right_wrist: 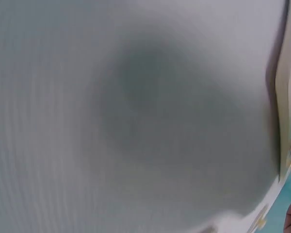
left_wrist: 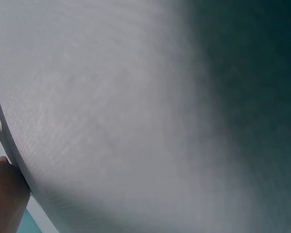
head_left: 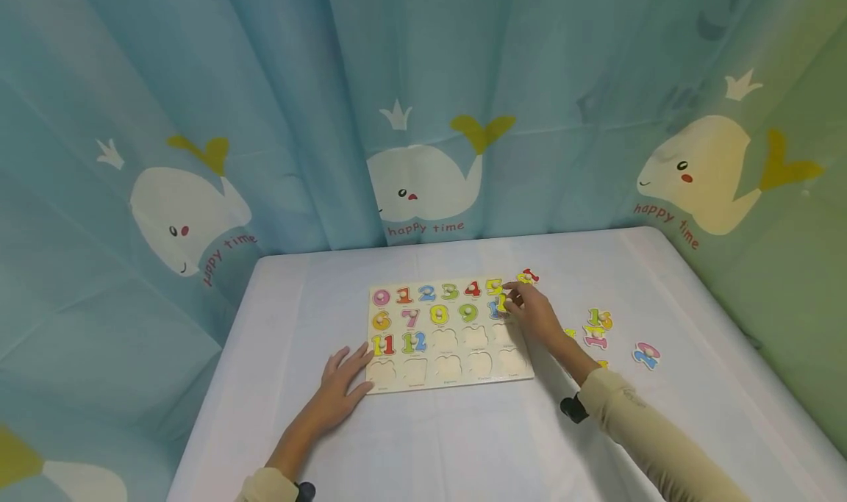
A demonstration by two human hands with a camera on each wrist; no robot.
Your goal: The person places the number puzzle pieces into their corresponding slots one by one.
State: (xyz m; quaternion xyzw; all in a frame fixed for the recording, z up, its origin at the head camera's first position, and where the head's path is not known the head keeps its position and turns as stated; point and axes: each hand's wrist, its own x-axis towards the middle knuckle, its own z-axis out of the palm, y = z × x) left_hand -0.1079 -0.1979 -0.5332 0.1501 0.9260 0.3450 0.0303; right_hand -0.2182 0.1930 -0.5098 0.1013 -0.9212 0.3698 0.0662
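Observation:
A wooden number puzzle board (head_left: pixel 400 377) lies on the table, with number pieces filling its upper two rows and the left of the third. My right hand (head_left: pixel 534 314) is above the board's right side, pinching a yellow number piece (head_left: pixel 503 303) between thumb and fingers. That piece overlaps a blue piece (head_left: pixel 492 309) at the end of the second row; its full number is hidden. My left hand (head_left: pixel 340 386) rests with fingers spread at the board's left edge, fingertips touching it. The wrist views show mostly blurred white cloth, with part of the left hand (left_wrist: pixel 7 194) at one edge.
Right of the board lie loose number pieces: a green-and-orange 13 (head_left: pixel 600 318), a pink-and-yellow one (head_left: pixel 595 336), a blue-and-pink one (head_left: pixel 646 356) and a red-and-yellow one (head_left: pixel 528 276). My right forearm partly covers others. A whale-print curtain (head_left: pixel 298 120) hangs behind the white-covered table (head_left: pixel 450 443).

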